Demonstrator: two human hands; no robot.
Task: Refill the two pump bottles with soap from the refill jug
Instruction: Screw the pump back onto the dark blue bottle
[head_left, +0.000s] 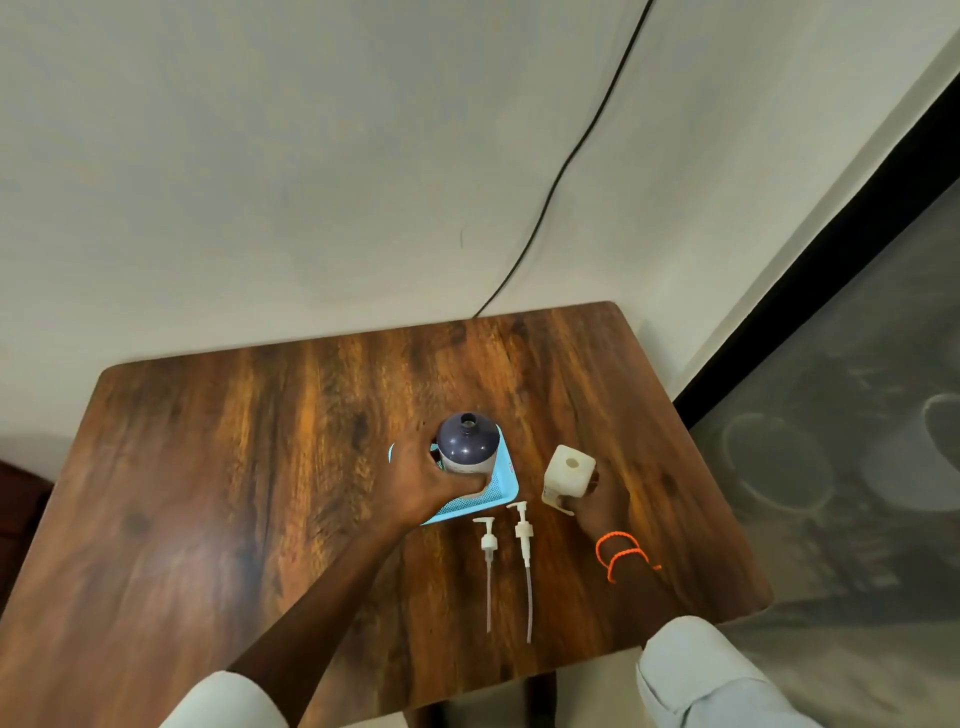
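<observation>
The dark bottle (467, 441) stands upright and uncapped in the blue tray (501, 493) on the tabletop (260, 441); your left hand (421, 475) wraps its body. Expect smooth, likely slippery plastic, so grip low on the body. Your right hand (597, 501) clasps the white bottle (567, 475) just beside the tray; both pumps (511, 551) lie nearby.

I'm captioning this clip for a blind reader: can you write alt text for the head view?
A person's left hand grips a dark open-topped bottle standing in a blue tray on a wooden table, while the right hand holds a white open bottle. Two white pumps lie on the table between the arms.
</observation>
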